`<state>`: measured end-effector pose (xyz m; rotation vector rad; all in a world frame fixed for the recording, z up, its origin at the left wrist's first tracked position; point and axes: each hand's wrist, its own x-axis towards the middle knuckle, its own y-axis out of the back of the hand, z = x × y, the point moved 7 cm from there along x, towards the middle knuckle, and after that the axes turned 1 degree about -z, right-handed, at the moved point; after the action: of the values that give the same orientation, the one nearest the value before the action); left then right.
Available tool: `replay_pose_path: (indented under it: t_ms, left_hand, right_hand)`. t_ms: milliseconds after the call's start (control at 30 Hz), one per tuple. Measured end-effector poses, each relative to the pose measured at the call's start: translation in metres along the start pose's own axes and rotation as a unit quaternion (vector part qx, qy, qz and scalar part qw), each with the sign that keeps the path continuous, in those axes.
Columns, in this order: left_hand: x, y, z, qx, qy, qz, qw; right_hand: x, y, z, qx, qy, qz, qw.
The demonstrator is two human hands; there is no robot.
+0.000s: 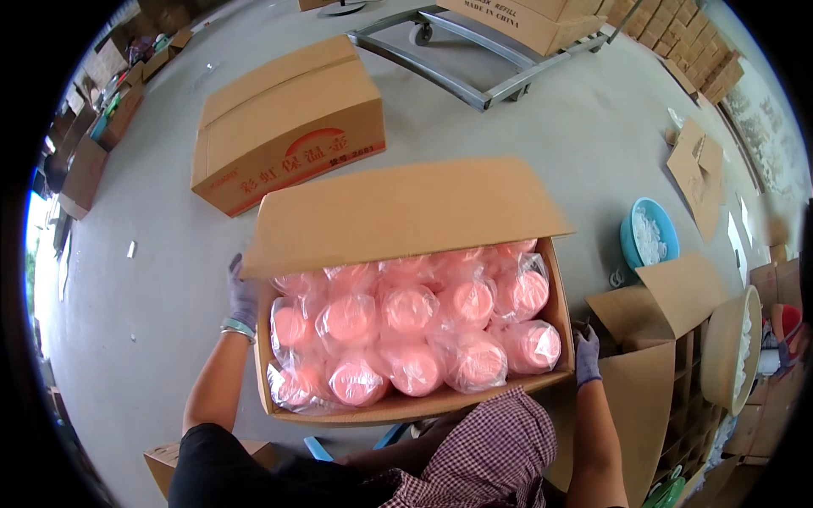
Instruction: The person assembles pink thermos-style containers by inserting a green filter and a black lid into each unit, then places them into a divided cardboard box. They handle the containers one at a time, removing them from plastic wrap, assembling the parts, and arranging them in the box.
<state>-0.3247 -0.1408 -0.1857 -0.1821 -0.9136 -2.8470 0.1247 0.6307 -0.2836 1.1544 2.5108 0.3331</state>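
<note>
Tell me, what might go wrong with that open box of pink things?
The bagged pink items could spill if the open cardboard box tips, with the left hand and right hand only at its ends. Its long flap, overhanging the back row, might catch on the clear bags. The right hand, near the flaps of another open carton, could perhaps bump them.

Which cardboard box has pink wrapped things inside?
The open box between the left hand and right hand; the box beyond is closed, and the divided box at right shows nothing pink.
</note>
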Motion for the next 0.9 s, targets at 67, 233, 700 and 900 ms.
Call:
replay_pose_path:
  t_ms: [67,233,700,900]
  left_hand:
    - [0.035,-0.006,0.026,-0.246,0.03,0.0,0.969]
    - [0.152,-0.076,0.14,-0.059,-0.145,-0.056,0.986]
    - [0.328,-0.146,0.04,0.208,-0.177,-0.11,0.956]
    - [0.332,-0.17,0.022,0.157,-0.136,-0.189,0.96]
  right_hand:
    - [-0.009,-0.005,-0.042,-0.028,-0.013,-0.005,1.0]
    - [-0.008,-0.044,-0.159,-0.098,0.088,-0.014,0.991]
    - [0.028,-0.119,-0.196,-0.521,0.074,-0.044,0.849]
    - [0.057,-0.131,-0.211,-0.556,-0.037,-0.075,0.827]
